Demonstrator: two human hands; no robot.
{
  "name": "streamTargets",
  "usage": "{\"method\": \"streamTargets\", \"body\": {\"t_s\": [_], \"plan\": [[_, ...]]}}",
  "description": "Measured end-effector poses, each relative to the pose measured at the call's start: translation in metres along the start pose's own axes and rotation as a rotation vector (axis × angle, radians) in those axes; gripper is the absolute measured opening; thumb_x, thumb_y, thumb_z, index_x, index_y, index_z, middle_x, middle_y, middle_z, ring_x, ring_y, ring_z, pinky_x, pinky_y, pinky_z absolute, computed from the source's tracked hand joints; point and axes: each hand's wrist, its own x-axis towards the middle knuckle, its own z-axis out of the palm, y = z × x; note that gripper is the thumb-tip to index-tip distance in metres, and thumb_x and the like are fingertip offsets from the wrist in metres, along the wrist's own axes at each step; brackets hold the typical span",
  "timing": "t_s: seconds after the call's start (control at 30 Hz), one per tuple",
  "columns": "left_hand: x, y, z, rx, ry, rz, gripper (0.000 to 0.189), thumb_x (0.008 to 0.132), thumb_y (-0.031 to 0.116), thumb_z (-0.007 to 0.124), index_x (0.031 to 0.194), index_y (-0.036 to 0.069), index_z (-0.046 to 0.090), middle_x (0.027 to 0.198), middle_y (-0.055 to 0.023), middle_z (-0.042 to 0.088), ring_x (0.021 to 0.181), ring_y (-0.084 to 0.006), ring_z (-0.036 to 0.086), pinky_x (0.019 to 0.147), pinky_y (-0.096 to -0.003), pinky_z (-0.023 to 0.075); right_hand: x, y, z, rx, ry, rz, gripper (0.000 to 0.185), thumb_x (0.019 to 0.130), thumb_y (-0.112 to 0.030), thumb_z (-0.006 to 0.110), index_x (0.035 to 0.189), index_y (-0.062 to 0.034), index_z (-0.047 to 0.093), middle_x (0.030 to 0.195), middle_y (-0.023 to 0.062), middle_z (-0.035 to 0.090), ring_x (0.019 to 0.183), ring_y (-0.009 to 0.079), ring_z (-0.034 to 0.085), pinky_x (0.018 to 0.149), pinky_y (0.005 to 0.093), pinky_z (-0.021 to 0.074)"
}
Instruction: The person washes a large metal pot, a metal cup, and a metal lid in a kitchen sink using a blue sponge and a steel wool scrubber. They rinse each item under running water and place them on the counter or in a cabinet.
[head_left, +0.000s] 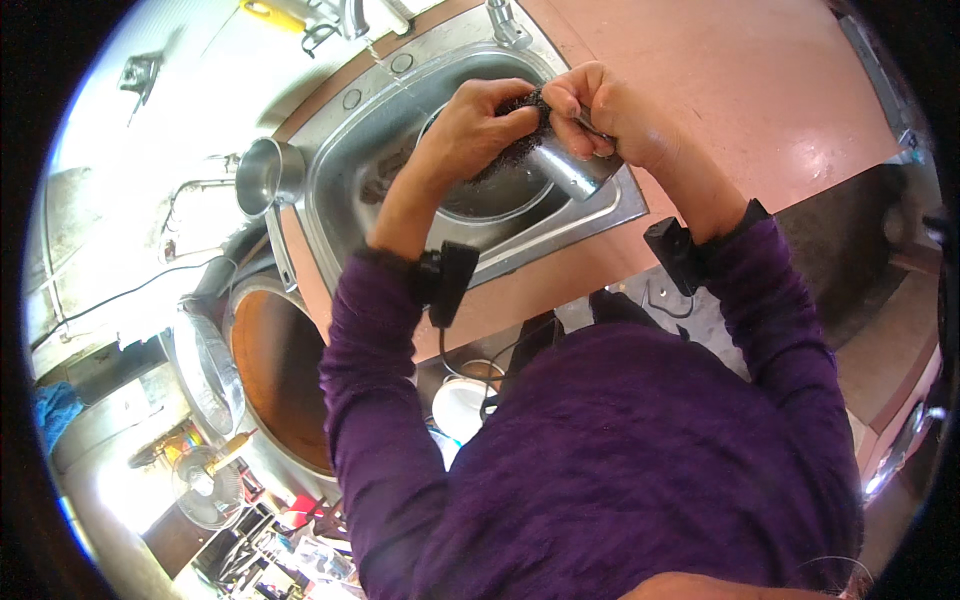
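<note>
Over a stainless steel sink (337, 176), my left hand (480, 127) pinches a dark, frayed scouring pad (517, 150) between thumb and fingers. Close beside it, my right hand (600, 112) is curled around part of a shiny metal vessel (574, 169), which hangs tilted above the sink's near right edge. The pad touches or nearly touches the vessel; the fingers hide the exact contact. Below both hands a round metal basin with a thin rim (510, 220) lies in the sink.
A steel saucepan (270, 176) stands left of the sink, its handle towards me. Behind the sink are a faucet (352, 19) and a metal fitting (508, 26). The pink countertop (712, 67) extends right. A large round container (281, 367) stands lower left, a white bucket (461, 409) below the counter.
</note>
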Motion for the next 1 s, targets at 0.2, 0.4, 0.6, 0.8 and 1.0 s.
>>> {"method": "streamTargets", "body": {"t_s": [0.2, 0.4, 0.6, 0.8, 1.0], "plan": [[-0.008, -0.004, -0.020, -0.061, -0.087, 0.036, 0.018, 0.072, 0.012, 0.054, 0.079, -0.004, 0.056, 0.062, 0.0016, 0.047, 0.057, -0.0067, 0.042, 0.053, -0.0224, 0.0376, 0.012, -0.002, 0.027, -0.116, 0.058, -0.008, 0.013, 0.060, -0.004, 0.035, 0.052, -0.0145, 0.033, 0.043, 0.0073, 0.045, 0.031, 0.0046, 0.026, 0.029, 0.0174, 0.0162], [-0.032, -0.014, -0.032, -0.071, -0.057, 0.033, 0.013, 0.071, 0.010, 0.052, 0.075, -0.003, 0.056, 0.057, 0.0027, 0.040, 0.056, -0.0048, 0.037, 0.051, -0.0209, 0.0341, 0.015, 0.005, 0.035, 0.173, 0.057, -0.151, 0.014, 0.052, -0.002, 0.040, 0.061, -0.0138, 0.038, 0.049, 0.0146, 0.048, 0.030, 0.0064, 0.026, 0.028, 0.0187, 0.0191], [-0.054, -0.021, -0.041, -0.060, -0.065, 0.027, 0.014, 0.080, 0.008, 0.050, 0.088, 0.001, 0.059, 0.068, 0.0060, 0.051, 0.063, -0.0020, 0.044, 0.056, -0.0170, 0.0387, 0.014, 0.004, 0.027, 0.452, -0.094, -0.186, 0.026, 0.049, 0.004, 0.038, 0.069, -0.0133, 0.043, 0.051, 0.0146, 0.043, 0.032, 0.0099, 0.024, 0.031, 0.0200, 0.0217], [-0.062, -0.027, -0.043, -0.259, 0.055, 0.106, 0.016, 0.073, 0.008, 0.050, 0.084, 0.001, 0.059, 0.061, 0.0037, 0.048, 0.058, -0.0029, 0.042, 0.053, -0.0188, 0.0384, 0.009, 0.006, 0.023, 0.675, -0.347, -0.288, 0.018, 0.078, -0.020, 0.061, 0.094, -0.0141, 0.054, 0.070, 0.0175, 0.053, 0.047, 0.0135, 0.043, 0.047, 0.0215, 0.0357], [-0.058, -0.035, -0.039, -0.326, 0.071, 0.194, 0.019, 0.072, 0.006, 0.051, 0.088, 0.001, 0.060, 0.068, 0.0029, 0.054, 0.063, -0.0028, 0.047, 0.059, -0.0181, 0.0423, -0.001, -0.004, 0.017, 0.694, -0.197, -0.223, 0.028, 0.062, 0.006, 0.047, 0.082, -0.0128, 0.043, 0.060, 0.0072, 0.046, 0.043, 0.0083, 0.038, 0.041, 0.0174, 0.0337]]}}
